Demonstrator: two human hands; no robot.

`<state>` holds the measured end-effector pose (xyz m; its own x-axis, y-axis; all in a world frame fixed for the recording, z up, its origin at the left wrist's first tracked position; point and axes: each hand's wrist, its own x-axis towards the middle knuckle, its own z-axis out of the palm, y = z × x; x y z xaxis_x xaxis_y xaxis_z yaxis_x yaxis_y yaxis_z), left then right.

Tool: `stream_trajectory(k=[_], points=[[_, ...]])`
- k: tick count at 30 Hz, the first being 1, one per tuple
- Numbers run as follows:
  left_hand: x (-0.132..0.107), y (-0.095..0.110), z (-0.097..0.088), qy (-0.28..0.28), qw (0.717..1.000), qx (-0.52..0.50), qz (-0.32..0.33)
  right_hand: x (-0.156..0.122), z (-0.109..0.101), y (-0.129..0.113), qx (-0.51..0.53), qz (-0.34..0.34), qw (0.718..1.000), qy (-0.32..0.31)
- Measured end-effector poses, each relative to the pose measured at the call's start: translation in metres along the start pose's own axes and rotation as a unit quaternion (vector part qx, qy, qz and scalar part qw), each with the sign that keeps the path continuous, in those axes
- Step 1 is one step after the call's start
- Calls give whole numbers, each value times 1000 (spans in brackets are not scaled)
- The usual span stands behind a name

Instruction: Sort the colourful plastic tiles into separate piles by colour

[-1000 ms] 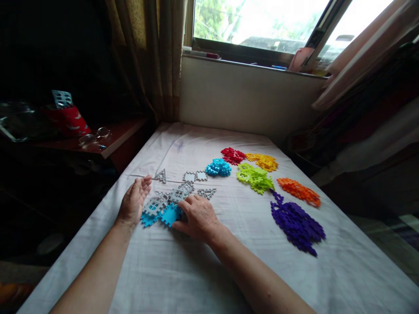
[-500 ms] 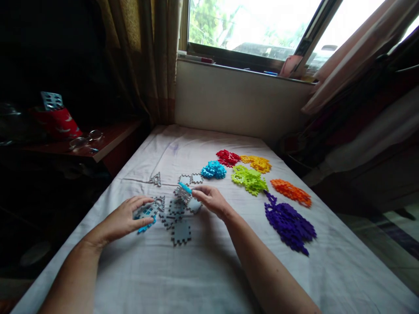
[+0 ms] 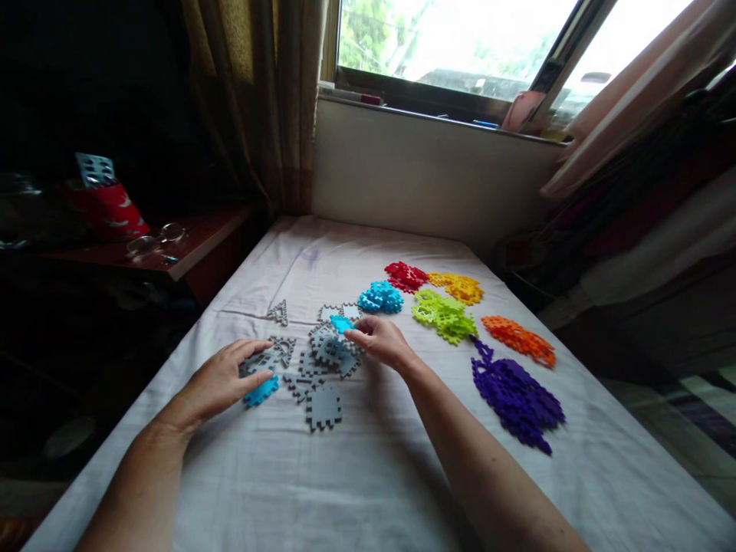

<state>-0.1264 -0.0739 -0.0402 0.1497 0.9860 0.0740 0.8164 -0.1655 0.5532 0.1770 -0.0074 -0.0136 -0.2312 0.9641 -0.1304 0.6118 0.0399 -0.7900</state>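
Note:
My right hand (image 3: pixel 382 341) pinches a small blue notched-edge tile (image 3: pixel 341 323) between thumb and fingers, just above a pile of grey interlocking tiles (image 3: pixel 330 349). To the left, my left hand (image 3: pixel 221 379) rests with thumb and fingers apart around some grey latticed pieces (image 3: pixel 256 362), partly hidden by the fingers. Another blue tile (image 3: pixel 263 390) lies by its thumb. A flat grey square tile (image 3: pixel 323 408) lies nearest me, and a grey triangular piece (image 3: pixel 279 312) lies farther off.
Sorted piles lie to the right on the white sheet (image 3: pixel 258 491): blue (image 3: pixel 382 297), red (image 3: pixel 405 276), yellow (image 3: pixel 463 288), lime green (image 3: pixel 445 316), orange (image 3: pixel 518 340) and purple (image 3: pixel 517 399). Eyeglasses (image 3: pixel 146 245) and a red container (image 3: pixel 112 211) stand on a side table.
The blue tile in my right hand has tilted flatter over the grey pile. By my left hand, the latticed piece has gone lower and a solid blue tile now shows. The view has shifted slightly.

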Motion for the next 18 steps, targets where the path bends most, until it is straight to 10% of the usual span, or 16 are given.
stream_trajectory(k=[9,18], points=[[7,-8,4,112,992,-57,9,33,-61,31,-205,71,944,250],[17,-30,13,225,974,-17,12,60,-68,40,-242,111,936,231]])
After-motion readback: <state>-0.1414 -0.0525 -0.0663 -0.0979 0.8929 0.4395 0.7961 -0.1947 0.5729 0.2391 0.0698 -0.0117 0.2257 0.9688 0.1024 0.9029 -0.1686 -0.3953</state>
